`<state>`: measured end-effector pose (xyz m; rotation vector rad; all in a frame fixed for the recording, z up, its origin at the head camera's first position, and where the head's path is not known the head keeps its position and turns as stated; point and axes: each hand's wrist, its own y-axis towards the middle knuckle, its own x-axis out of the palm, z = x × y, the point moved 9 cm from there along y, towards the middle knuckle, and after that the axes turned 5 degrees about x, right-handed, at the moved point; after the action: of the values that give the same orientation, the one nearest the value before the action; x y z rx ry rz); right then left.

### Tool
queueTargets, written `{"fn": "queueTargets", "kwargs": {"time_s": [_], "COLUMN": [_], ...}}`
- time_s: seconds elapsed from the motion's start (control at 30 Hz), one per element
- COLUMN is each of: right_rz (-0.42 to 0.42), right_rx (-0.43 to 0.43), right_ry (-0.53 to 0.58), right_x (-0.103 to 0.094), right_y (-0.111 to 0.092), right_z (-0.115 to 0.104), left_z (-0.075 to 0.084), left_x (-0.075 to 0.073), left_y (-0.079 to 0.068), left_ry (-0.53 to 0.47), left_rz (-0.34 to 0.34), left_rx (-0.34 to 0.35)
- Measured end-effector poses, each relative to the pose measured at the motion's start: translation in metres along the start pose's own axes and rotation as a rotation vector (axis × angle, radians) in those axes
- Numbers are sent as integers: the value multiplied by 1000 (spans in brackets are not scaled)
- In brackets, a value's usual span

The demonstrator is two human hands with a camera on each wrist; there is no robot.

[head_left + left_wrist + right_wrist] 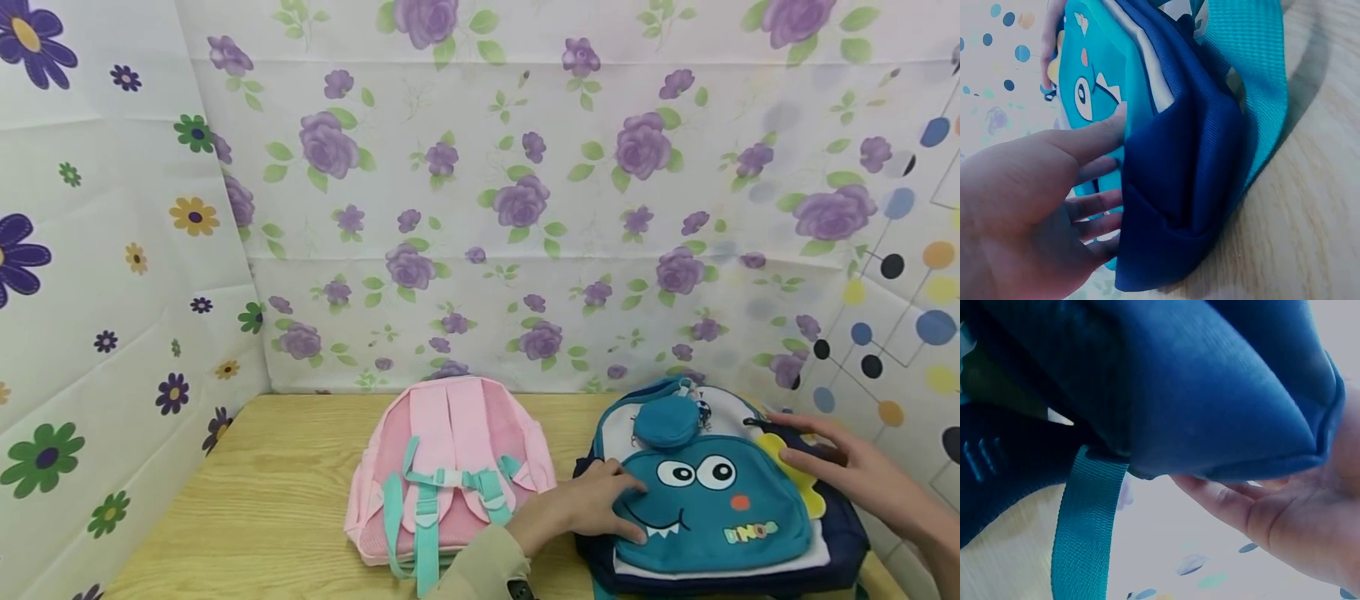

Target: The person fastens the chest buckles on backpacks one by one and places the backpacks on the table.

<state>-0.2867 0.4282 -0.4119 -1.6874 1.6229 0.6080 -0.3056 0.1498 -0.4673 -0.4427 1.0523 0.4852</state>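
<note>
A teal and navy dinosaur backpack point(720, 500) lies front side up at the right of the table, with a small round teal pouch point(666, 421) hanging near its top. On its left front edge rests my left hand point(600, 500), fingers spread and only slightly bent. In the left wrist view, the thumb of that hand point(1041, 200) touches the teal front beside the navy side panel. My right hand point(847, 467) lies along the backpack's right side by the yellow spikes point(798, 475), fingers extended. The right wrist view has the navy side point(1222, 394) covering its fingertips.
A pink backpack point(450, 467) with mint straps lies strap side up, left of the dinosaur one. Both are on a wooden table point(247, 492). Floral cloth point(480, 308) hangs behind, and a dotted cloth point(911, 275) stands close on the right.
</note>
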Motion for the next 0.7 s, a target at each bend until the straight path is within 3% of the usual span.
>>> {"fn": "queueTargets", "kwargs": {"time_s": [0.23, 0.7], "right_rz": [-27, 94], "right_rx": [-10, -153], "right_ry": [74, 163], "right_x": [-3, -17], "right_y": [-7, -17], "right_z": [-12, -26], "left_z": [-1, 0], "left_x": [0, 1], "left_y": [0, 0], "left_ry": [-20, -107], "left_rz": [12, 100], "left_rx": [23, 65]}}
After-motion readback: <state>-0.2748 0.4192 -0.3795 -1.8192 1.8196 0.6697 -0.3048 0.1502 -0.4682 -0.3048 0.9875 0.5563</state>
